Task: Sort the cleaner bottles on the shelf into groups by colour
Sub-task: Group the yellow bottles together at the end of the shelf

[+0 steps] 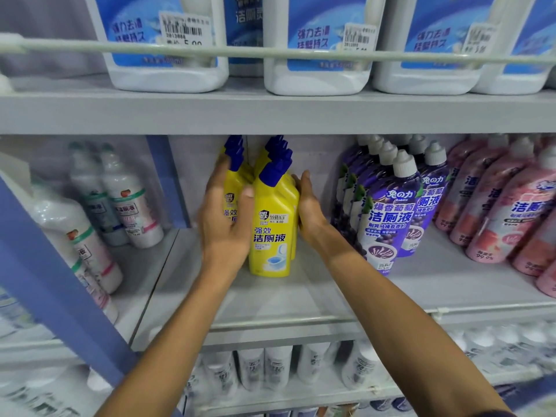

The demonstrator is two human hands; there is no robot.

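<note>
Yellow cleaner bottles (pixel 272 230) with blue caps stand in a tight cluster at the middle of the shelf (pixel 301 299), pressed between both hands. The left hand (pixel 225 218) lies with straight fingers along the cluster's left side, its thumb across the front bottle. The right hand (pixel 310 206) is flat against the right side, fingers extended. Near the right stands a row of purple bottles (pixel 388 215), then pink bottles (pixel 511 218). White bottles (pixel 129 212) stand at the far left. White jugs (pixel 168 40) with blue labels fill the shelf above.
</note>
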